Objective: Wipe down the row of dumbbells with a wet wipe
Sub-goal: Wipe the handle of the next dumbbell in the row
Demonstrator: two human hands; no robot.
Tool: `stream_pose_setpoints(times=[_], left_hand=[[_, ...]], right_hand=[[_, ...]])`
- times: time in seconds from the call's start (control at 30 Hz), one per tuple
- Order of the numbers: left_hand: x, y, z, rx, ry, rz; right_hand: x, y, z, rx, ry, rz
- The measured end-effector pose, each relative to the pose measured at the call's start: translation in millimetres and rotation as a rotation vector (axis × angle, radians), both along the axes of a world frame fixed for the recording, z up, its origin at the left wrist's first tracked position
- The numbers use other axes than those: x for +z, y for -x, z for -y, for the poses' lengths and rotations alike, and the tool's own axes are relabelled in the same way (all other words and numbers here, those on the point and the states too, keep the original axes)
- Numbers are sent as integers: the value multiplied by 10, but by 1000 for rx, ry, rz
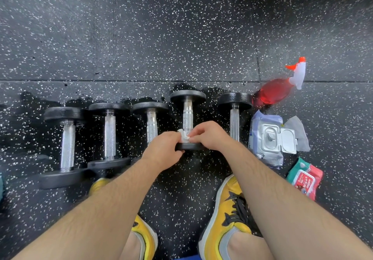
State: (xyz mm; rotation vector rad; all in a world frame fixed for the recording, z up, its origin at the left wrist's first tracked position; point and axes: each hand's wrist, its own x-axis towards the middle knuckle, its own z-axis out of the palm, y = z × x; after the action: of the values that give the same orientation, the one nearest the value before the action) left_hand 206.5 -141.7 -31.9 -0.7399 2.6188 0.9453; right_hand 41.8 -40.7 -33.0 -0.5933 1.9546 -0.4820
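Yellow shoes (228, 215) and both forearms fill the bottom of my view, planted on the speckled floor (141, 37). Going left to right along the row: the largest dumbbell (67, 144) lies at the far left, then a second dumbbell (110, 136), then a third dumbbell (151, 126) partly hidden behind my wrist. Next comes the fourth dumbbell (187, 116), the one I am working on. My left hand (161, 150) is clenched on one end of the wet wipe (184, 136), and my right hand (210, 136) pinches the other end, so the wipe sits bunched at the near end of the knurled handle, just above the near plate. To the right lies a fifth dumbbell (235, 116), then the open wipe pack (268, 140) with a used wipe (298, 134) beside it, a red spray bottle (278, 88) lying behind, and a smaller red wipe pack (305, 177) nearer me.

I judge the step is scrubbing this handle. To do it well I would wrap the wipe fully round the bar, keep it pulled taut between both hands, and draw it along the knurling towards the far plate, twisting so the grooves get cleaned, then do the plate faces. The dumbbell may roll, so I would press down lightly
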Motion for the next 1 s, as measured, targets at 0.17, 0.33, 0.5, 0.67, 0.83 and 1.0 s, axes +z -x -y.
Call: stream_pose_setpoints(times=[0.17,0.33,0.5,0.67,0.83,1.0], left_hand=[[11,1,14,11,-4,8],[-3,-5,21,4,1,-6],[33,24,4,-40,22,-30],[66,48,-32,-100,61,-23],[151,119,-61,-158,118,-32],[201,146,-34,-287,177,-93]], right_hand=[[-36,-131,29,-156,85,-35],[-85,-184,89,-310,106,-54],[-187,-157,157,-577,160,163],[-228,-97,225,-760,133,383],[-257,-57,235,-781,151,456],[-225,-50,283,-734,212,484]])
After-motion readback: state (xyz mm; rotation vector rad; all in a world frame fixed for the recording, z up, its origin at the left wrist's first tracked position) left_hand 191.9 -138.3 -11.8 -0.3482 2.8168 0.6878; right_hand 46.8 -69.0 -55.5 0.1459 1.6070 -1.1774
